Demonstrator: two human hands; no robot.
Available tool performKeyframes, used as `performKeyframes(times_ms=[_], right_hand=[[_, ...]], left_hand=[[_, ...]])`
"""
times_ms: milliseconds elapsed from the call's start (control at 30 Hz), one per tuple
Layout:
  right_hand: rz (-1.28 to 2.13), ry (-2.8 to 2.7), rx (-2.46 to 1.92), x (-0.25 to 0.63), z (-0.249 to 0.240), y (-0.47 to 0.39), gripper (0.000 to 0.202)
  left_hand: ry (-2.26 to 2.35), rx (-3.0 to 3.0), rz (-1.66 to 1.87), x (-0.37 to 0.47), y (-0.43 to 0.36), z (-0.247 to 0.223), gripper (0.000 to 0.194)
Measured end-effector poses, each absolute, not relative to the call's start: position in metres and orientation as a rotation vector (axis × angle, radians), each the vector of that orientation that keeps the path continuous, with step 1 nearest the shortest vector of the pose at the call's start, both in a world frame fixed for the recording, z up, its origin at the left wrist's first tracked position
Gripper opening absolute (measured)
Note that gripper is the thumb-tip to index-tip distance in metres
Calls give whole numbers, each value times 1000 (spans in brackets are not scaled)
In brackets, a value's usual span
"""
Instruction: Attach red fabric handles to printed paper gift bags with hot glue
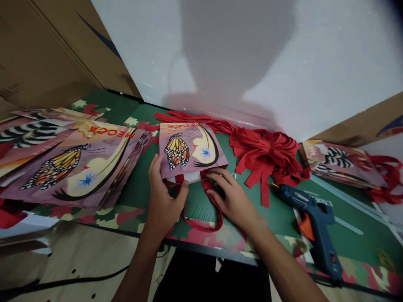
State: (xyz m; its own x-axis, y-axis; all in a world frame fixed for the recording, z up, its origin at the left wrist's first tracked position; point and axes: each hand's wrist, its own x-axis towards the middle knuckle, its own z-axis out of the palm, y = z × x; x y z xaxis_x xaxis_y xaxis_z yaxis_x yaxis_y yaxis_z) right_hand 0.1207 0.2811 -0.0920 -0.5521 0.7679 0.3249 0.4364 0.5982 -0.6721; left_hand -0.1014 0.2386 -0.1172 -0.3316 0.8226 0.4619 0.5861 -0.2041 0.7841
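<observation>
A purple paper bag (206, 153) printed with a butterfly and part of a face lies flat in front of me, its mouth edge towards me. A red ribbon handle (204, 227) loops out from that mouth onto the table. My left hand (165, 201) grips the bag's left side, the thumb resting by the left end of the ribbon. At the right of the mouth, my right hand (234, 199) has its fingers curled on the bag's edge, beside the ribbon's right end. Its fingertips are partly hidden at the edge.
Stacked printed bags (78, 167) lie to the left. Behind the bag is a bundle of red ribbons (267, 151). To the right lie a blue glue gun (310, 205) and bags with red handles (343, 163). A white panel (330, 63) stands behind the green table (134, 167).
</observation>
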Motion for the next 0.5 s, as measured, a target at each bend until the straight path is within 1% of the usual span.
performKeyframes(times_ms=[200,367,433,500], right_hand=[[606,-2267,-986,122,-90,282,38],[490,-2330,-998,114,-62,258,25],[497,-2468,-975,104,-52,245,26],[514,-2616,-955,93,-48,236,34]], left_hand=[[1804,1701,1529,-101,238,-118,86],[1811,1702,1544,-100,238,-119,84],[1795,1705,1542,-100,238,-119,84],[1783,1697,1542,-100,238,-119,85]])
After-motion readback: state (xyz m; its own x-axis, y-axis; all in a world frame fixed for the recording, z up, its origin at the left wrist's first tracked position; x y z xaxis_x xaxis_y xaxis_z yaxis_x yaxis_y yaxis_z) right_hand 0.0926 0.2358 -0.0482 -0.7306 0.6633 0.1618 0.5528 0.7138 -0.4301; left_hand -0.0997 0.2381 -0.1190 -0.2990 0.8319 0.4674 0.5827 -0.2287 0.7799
